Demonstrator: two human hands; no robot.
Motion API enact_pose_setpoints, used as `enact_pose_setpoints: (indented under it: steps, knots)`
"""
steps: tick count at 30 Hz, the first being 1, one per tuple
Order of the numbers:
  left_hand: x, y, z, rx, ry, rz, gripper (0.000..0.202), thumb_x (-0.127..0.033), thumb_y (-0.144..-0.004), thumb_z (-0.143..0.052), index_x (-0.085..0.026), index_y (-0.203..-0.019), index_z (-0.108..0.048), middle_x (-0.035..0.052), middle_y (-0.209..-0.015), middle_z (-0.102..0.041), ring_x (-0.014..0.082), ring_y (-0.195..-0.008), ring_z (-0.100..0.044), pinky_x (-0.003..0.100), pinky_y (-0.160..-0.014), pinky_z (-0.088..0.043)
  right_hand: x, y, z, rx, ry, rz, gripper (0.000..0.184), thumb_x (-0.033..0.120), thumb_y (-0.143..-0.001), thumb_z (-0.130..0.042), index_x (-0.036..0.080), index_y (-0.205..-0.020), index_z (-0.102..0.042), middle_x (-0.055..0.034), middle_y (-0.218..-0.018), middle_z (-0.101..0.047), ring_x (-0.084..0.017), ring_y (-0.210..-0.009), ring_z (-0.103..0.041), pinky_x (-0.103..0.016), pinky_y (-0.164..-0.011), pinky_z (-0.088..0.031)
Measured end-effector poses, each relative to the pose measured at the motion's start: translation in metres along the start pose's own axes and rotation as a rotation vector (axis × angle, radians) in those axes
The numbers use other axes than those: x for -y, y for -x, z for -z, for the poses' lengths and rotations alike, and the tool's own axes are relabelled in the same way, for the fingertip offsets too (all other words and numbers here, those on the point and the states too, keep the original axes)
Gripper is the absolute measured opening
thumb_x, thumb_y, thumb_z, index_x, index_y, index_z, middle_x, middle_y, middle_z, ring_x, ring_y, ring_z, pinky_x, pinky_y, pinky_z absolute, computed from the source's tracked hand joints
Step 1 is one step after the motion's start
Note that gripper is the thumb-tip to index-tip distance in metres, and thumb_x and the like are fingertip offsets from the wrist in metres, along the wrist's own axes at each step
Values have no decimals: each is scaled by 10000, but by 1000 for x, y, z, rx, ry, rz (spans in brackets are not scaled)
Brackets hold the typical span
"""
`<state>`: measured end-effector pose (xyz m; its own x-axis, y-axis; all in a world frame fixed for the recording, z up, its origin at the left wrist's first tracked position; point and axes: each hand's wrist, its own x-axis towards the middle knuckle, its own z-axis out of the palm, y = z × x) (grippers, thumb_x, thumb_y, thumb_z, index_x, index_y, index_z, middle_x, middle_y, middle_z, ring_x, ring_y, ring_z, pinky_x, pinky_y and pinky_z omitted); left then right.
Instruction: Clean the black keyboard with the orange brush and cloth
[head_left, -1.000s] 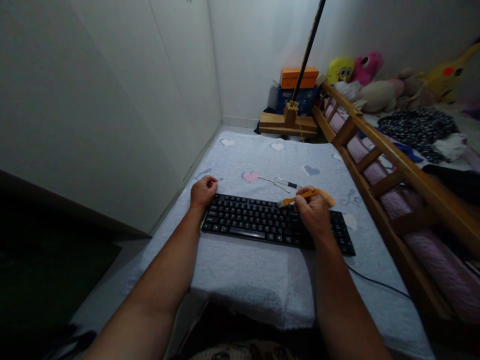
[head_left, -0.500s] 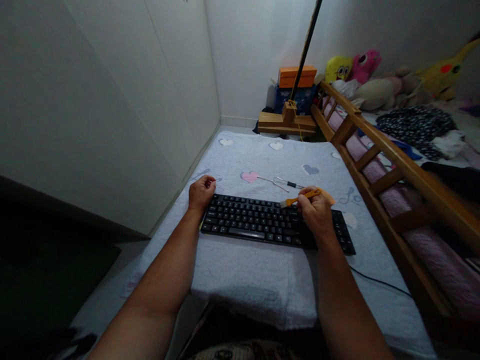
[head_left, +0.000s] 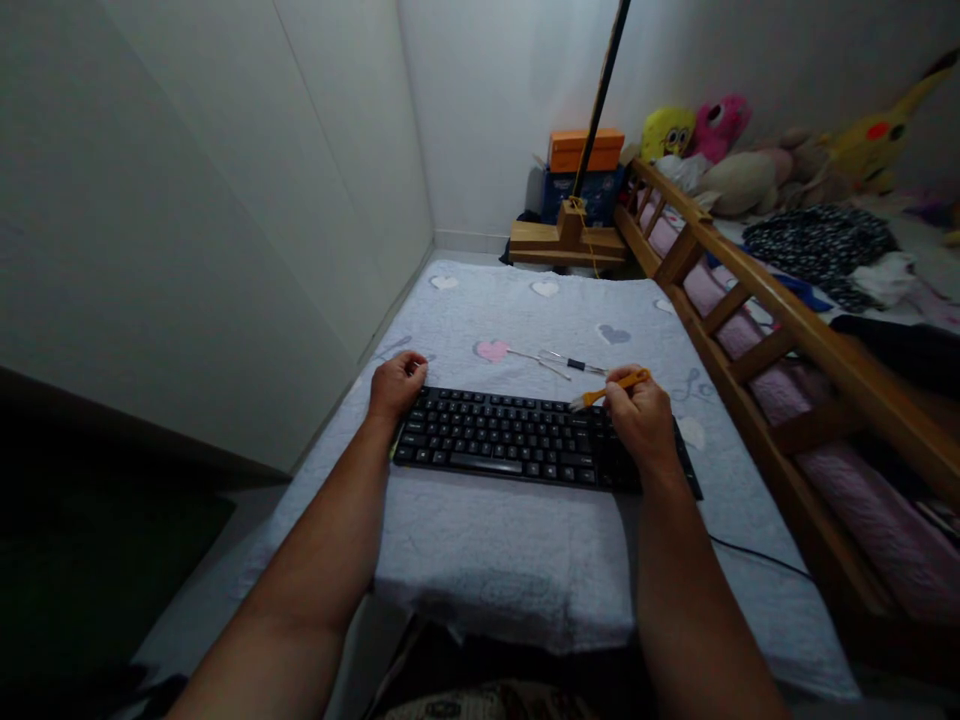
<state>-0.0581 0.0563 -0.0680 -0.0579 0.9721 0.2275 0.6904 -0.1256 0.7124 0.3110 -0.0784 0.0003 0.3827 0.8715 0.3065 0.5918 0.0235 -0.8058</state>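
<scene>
A small brush at the far edge of a black keyboard.
The keyboard (head_left: 487, 434) lies on a cloth-covered worktop (head_left: 510, 545); above its right part the right hand (head_left: 641, 415) grips the brush (head_left: 596, 396) by its yellow handle. At the keyboard's far left corner rests the left hand (head_left: 396, 386), fingers curled; whether it grips anything, I cannot tell. Just beyond the keyboard lies a wire tool (head_left: 576, 365).

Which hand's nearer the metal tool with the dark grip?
Right: the right hand, holding the brush, is just beside the metal tool; the left hand is farther off, at the keyboard.
</scene>
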Motion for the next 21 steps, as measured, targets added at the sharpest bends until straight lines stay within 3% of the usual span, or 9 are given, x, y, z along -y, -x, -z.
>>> enact_pose_setpoints:
  steps: [5, 8, 15, 21]
  knots:
    - [1, -1, 0, 0, 8, 6, 215, -363, -792, -614, -218, -890, -738, 16, -780, -710, 197, -742, -646, 296, -752, -504, 7, 5, -10, 103, -223, -62, 242, 465, -831, -598, 233, -883, -637, 10, -642, -632, -193, -583, -601, -324, -621, -494]
    - [1, -1, 0, -2, 13, 16, 221, -369, -791, -615, -219, -895, -739, 13, -786, -712, 193, -737, -646, 295, -755, -509, 9, 6, -16, 160, -211, -54, 283, 498, -834, -590, 225, -872, -655, -9, -651, -651, -202, -582, -610, -331, -603, -488]
    - [-1, -1, 0, 1, 12, 12, 205, -370, -788, -614, -223, -873, -729, 26, -781, -715, 215, -751, -665, 307, -751, -511, -3, -3, 1, 64, 60, -6, 253, 434, -830, -538, 224, -837, -680, -40, -651, -657, -249, -693, -658, -368, -715, -518]
    - [2, 0, -1, -12, 1, 12, 235, -413, -798, -601, -225, -876, -718, 34, -783, -711, 228, -760, -666, 312, -733, -492, 2, -3, 9, 41, -37, -64, 313, 505, -861, -549, 220, -883, -677, -43, -706, -693, -222, -645, -642, -341, -661, -507]
